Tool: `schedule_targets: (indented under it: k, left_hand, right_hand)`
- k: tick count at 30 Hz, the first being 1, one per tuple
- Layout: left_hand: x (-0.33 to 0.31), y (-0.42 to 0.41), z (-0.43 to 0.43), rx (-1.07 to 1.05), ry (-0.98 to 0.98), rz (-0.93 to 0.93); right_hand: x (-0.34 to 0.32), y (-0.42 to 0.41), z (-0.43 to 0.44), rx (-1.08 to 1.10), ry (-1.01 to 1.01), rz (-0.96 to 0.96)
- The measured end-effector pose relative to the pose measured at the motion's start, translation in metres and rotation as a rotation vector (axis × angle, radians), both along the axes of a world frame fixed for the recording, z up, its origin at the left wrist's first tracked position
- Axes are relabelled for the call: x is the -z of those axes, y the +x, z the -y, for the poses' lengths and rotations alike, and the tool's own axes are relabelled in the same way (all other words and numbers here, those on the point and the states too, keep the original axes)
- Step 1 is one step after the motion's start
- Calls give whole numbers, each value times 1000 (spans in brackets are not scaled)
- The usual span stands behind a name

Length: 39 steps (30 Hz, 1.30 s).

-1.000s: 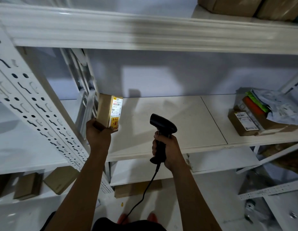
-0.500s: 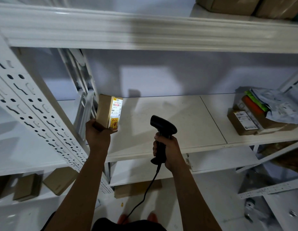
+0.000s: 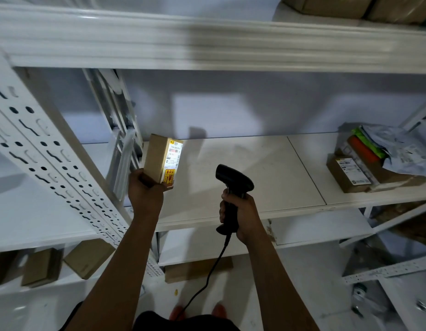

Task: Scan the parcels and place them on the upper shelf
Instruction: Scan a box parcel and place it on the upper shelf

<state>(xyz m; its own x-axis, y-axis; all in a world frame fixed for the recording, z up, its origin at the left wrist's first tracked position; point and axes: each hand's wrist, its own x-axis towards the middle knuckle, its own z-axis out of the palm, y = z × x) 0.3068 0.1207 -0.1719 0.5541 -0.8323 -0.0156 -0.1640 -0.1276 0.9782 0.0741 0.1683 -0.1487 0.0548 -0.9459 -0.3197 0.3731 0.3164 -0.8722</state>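
I see one small brown parcel [image 3: 160, 161], and my left grip [image 3: 145, 193] holds it upright by its bottom end, fingers and thumb curled round the cardboard. It hangs in the air in front of the left end of the middle shelf [image 3: 266, 173], touching no board. Its one white label [image 3: 174, 155] faces right and is brightly lit, with a yellow sticker [image 3: 169, 176] just beneath it.

My right grip [image 3: 241, 211] is wrapped round the handle of one black scanner [image 3: 233, 181]. The scanner's head is turned toward the labelled face, and the two are near but apart. One black cable [image 3: 207, 278] runs down from the handle toward two feet [image 3: 177, 312] at the bottom edge.

The upper shelf [image 3: 207, 44] crosses the top of the view. Two brown boxes [image 3: 326, 5] sit on it at the far right, side by side and cut off by the frame.

At the right end of the middle shelf lies one pile: a labelled brown box [image 3: 350, 174], an orange packet [image 3: 363, 150] and a green one [image 3: 369, 142], and a crumpled grey bag [image 3: 398, 149] on top.

On the low shelf at the left I count three brown boxes [image 3: 87, 258], the leftmost dim. One more brown box [image 3: 197, 268] lies under the lowest board in the middle. A white post with punched holes [image 3: 40, 144] slants across the left.
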Motion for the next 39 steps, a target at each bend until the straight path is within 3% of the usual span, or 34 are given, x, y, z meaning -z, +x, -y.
schedule_targets:
  k: [39]
  left_hand:
    - [-9,-35,-10,123,41,35]
  right_hand:
    - [11,0,11,51,10,31]
